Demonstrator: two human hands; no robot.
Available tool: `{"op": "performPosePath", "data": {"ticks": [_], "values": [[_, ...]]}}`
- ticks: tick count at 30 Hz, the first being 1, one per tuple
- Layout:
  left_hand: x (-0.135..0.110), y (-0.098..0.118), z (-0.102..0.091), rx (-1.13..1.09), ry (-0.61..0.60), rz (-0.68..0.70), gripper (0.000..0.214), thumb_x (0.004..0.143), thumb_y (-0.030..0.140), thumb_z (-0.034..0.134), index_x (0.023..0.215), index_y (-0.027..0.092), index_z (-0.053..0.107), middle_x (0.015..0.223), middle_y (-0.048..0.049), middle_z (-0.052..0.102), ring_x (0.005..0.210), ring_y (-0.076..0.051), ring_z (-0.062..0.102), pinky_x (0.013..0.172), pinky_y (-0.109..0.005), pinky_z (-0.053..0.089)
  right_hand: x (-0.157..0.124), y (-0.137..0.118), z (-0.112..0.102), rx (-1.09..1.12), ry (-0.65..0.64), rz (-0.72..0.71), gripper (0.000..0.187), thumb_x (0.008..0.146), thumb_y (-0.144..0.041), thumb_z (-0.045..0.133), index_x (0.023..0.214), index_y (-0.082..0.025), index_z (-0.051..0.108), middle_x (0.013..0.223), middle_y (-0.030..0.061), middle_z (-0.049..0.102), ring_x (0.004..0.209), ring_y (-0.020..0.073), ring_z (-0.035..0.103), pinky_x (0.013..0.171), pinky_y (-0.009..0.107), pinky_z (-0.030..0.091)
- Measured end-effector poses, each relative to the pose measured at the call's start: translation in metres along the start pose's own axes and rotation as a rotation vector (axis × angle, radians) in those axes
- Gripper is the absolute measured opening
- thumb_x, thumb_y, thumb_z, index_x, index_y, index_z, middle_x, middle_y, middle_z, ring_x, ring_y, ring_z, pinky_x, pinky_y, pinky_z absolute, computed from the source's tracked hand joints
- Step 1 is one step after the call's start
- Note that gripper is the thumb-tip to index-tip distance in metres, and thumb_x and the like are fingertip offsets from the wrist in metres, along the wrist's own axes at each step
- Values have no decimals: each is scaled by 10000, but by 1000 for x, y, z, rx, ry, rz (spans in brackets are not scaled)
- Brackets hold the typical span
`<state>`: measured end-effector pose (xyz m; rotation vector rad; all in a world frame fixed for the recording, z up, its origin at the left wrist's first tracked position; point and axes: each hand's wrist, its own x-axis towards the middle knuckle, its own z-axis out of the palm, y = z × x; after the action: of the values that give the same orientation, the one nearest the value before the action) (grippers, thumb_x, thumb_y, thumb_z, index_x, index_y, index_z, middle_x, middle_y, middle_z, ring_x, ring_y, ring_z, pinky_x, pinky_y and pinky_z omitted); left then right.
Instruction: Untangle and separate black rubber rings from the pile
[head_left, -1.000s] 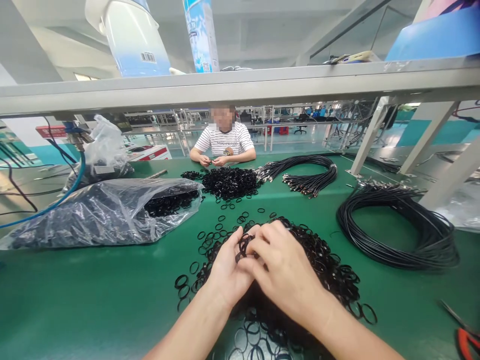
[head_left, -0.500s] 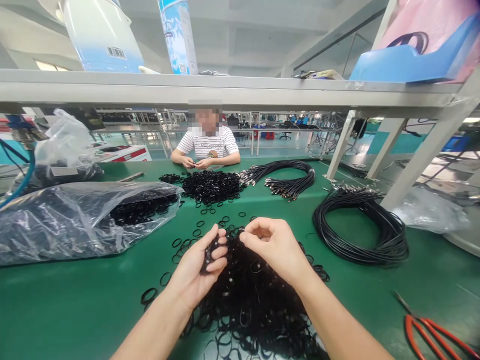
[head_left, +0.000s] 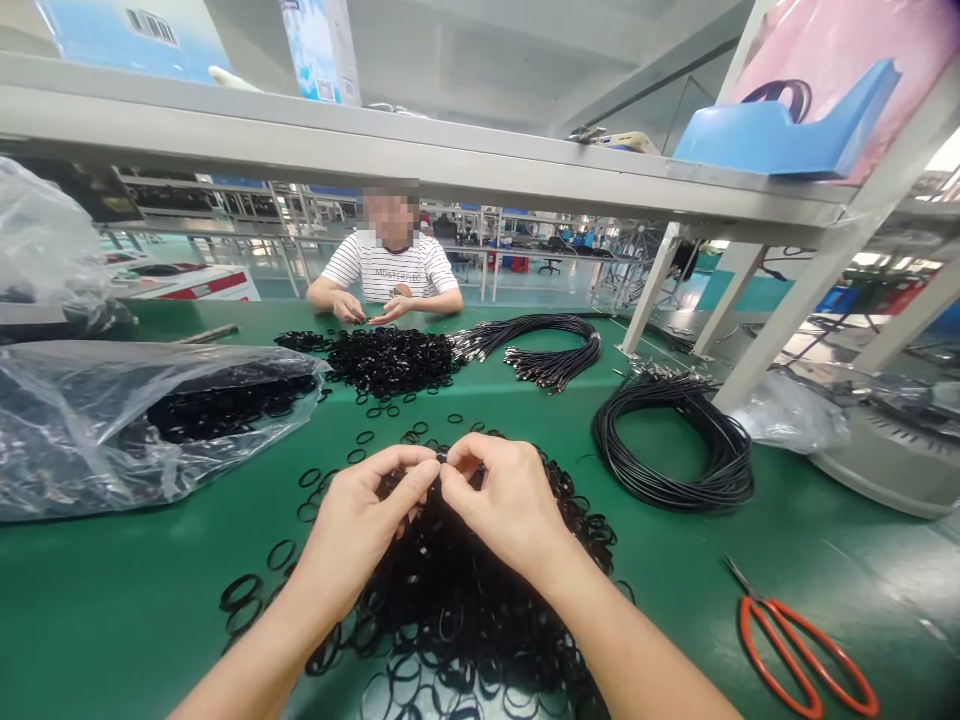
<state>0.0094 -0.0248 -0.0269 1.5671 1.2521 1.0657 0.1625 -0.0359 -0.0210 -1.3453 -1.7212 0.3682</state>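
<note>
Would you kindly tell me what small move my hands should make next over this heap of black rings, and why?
Probably lift both hands a little. The left hand and right hand pinch one small black piece between their fingertips just above the ring pile, so raising it should free it from tangled neighbours.

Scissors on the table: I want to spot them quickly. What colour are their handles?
The scissors have orange-red handles, seen in the head view.
</note>
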Motion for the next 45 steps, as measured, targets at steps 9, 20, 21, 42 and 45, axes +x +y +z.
{"op": "performPosePath", "data": {"ticks": [9, 20, 21, 42, 45], "values": [[3, 5, 0, -312, -22, -115, 359, 824, 486, 617, 661, 198, 478, 524, 92, 366, 446, -57, 292, 401, -160, 230, 3, 1, -1, 214, -13, 163, 98, 709, -199, 575, 611, -199, 580, 583, -34, 610, 536, 107, 516, 555, 231, 386], [9, 9, -21, -255, -1, -122, 353, 806, 495, 635, 672, 198, 502, 493, 93, 387, 436, -58, 294, 401, -156, 216, 15, 22, -11, 746, -140, 382, 122, 662, -250, 675, 660, -135, 636, 685, 80, 715, 621, 148, 630, 483, 198, 394], [9, 7, -20, -199, -30, -114, 337, 796, 496, 647, 695, 196, 532, 514, 89, 408, 446, -60, 315, 410, -159, 232, 15, 22, -11, 742, -152, 375, 127, 669, -256, 678, 674, -133, 646, 695, 81, 718, 628, 149, 635, 485, 197, 395], [1, -2, -8, 465, -101, 355, 208, 900, 365, 515, 974, 281, 691, 999, 10, 736, 914, -194, 649, 836, -256, 443, 11, 11, -15, 730, -284, 397, 146, 667, -277, 685, 660, -138, 642, 604, 20, 653, 532, 95, 542, 476, 190, 356], [0, -1, -6, 450, -124, 338, 184, 892, 355, 528, 931, 281, 692, 946, 29, 739, 864, -177, 651, 799, -234, 446, 11, 11, -14, 758, -302, 399, 148, 677, -275, 675, 649, -138, 628, 572, 1, 623, 495, 78, 504, 474, 189, 349]]}}
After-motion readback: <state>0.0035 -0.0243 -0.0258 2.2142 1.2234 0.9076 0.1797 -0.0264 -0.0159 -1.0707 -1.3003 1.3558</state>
